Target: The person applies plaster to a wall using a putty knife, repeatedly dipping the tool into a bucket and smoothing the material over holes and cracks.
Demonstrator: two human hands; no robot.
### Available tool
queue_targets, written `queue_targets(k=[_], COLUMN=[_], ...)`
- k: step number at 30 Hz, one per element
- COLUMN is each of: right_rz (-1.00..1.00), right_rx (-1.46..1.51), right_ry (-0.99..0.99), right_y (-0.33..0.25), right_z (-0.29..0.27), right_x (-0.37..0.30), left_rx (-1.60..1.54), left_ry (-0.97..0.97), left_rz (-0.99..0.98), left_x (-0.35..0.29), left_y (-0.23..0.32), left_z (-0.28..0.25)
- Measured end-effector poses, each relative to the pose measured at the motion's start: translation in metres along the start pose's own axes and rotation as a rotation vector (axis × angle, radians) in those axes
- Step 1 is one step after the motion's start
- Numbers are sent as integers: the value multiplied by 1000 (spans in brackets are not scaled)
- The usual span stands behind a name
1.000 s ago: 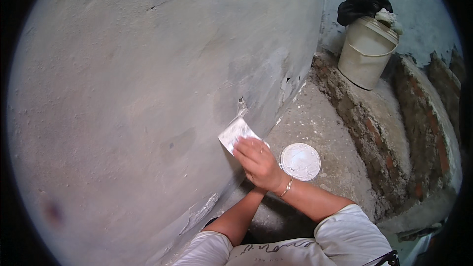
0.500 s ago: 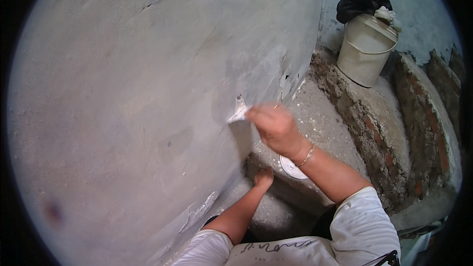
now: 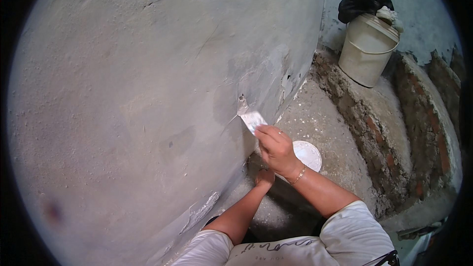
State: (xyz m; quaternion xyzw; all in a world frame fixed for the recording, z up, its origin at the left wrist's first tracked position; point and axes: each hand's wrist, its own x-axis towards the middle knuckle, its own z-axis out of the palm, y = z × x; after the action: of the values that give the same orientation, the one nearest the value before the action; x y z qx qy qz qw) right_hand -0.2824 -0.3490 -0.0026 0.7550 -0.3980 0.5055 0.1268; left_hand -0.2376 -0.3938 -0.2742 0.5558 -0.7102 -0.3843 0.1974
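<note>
My right hand (image 3: 278, 150) grips a putty knife (image 3: 253, 119), its flat blade smeared white. The blade's far edge lies at the grey wall (image 3: 148, 108), just below a pale patch of filler (image 3: 242, 104) with a small dark hole at its top. Lower down, my left hand (image 3: 265, 179) is by the edge of the step, its fingers curled and mostly hidden; whether anything is in them does not show. Beside my right wrist, a round white container (image 3: 308, 155) with white stuff in it sits on the step, partly covered by my hand.
Rough concrete and brick steps (image 3: 369, 123) rise on the right. A lidded white bucket (image 3: 367, 51) stands on one, topped by a black plastic bag (image 3: 364, 2). White specks dot the step surface (image 3: 320, 111). Chipped plaster (image 3: 202, 209) shows low on the wall.
My right hand has moved down and slightly right with the putty knife, away from the filler patch. More of the blade and the round container now shows. My left hand stays almost in place.
</note>
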Motion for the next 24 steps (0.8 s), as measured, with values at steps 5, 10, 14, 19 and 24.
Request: queue_targets(k=[5, 10, 14, 19, 24], right_rz=[375, 729, 682, 567, 341], right_rx=[107, 267, 272, 392, 32], right_ry=[42, 266, 614, 697, 309], right_y=[24, 71, 93, 103, 76], right_z=[-35, -35, -30, -25, -11], right_x=[-16, 7, 27, 65, 48], left_rx=[-50, -137, -127, -65, -47], left_ry=[-92, -46, -57, -115, -103], left_rz=[-237, -295, -274, -228, -223], left_x=[-29, -35, -33, -31, -32], left_y=[55, 53, 51, 45, 37], left_z=[-27, -39, -37, -35, -36])
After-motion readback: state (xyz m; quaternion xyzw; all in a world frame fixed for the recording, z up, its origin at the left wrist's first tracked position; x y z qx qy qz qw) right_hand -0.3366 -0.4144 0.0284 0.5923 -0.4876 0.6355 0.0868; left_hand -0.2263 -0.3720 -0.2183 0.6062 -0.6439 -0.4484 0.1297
